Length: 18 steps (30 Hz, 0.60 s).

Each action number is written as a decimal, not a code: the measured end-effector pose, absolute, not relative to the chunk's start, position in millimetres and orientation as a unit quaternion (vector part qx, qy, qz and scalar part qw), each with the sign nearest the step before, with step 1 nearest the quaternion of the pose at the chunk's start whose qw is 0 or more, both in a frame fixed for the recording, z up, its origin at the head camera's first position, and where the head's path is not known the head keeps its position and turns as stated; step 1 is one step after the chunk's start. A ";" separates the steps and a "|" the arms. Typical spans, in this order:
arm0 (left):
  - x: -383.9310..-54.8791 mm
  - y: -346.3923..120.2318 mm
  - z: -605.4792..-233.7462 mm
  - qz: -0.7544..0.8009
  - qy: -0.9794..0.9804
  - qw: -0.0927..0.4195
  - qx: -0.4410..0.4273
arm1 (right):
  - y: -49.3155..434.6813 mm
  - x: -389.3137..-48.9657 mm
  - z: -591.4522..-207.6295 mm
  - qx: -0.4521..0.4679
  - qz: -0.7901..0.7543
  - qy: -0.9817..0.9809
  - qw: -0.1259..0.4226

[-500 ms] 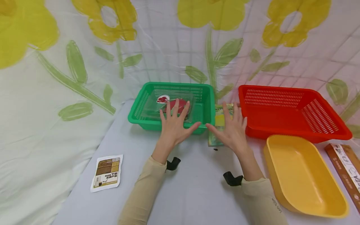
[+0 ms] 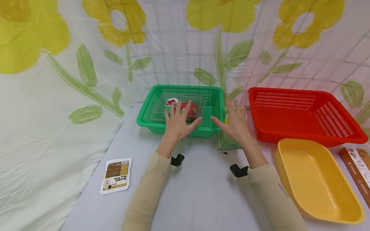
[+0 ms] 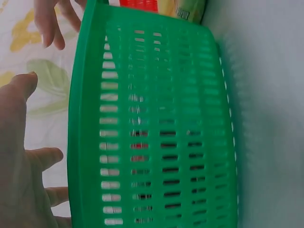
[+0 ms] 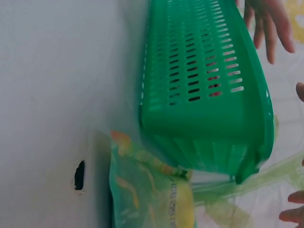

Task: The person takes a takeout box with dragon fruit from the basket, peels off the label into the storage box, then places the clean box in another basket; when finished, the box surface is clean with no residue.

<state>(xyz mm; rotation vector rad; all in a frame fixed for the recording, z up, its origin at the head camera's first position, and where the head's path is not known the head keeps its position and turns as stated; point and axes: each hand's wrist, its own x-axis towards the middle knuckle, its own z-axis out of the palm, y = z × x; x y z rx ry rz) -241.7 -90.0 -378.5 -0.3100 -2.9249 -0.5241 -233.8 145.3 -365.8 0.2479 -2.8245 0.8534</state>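
Note:
My left hand, fingers spread, hovers over the front rim of the green basket and holds nothing. Over by the basket's right front corner is my right hand, also with fingers apart and nothing in it. Inside the basket lies a clear plastic box with a round red label and a pinkish-red thing partly behind the left fingers. Under the right hand, a green and yellow packet lies beside the basket. In the left wrist view, the left fingers appear past the basket rim.
A red basket stands at the right, with a yellow tub in front of it. A brown box lies at the far right edge. On the left is a white and brown packet. Behind hangs a flower-printed sheet.
The right hand has turned slightly and its fingers bend a little more. Both hands stay over the basket's front, and the whole view has shifted slightly.

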 end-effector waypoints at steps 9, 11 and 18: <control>-260.5 -125.0 -360.8 -0.227 -0.968 0.054 -0.090 | 132.1 -250.9 -353.3 0.103 0.326 -0.937 0.077; -264.1 -134.9 -357.0 -0.234 -0.967 0.057 -0.086 | 128.9 -253.5 -350.6 0.110 0.335 -0.933 0.072; -279.3 -168.9 -344.6 -0.303 -0.950 0.045 -0.068 | 117.1 -270.5 -342.3 0.135 0.342 -0.929 0.038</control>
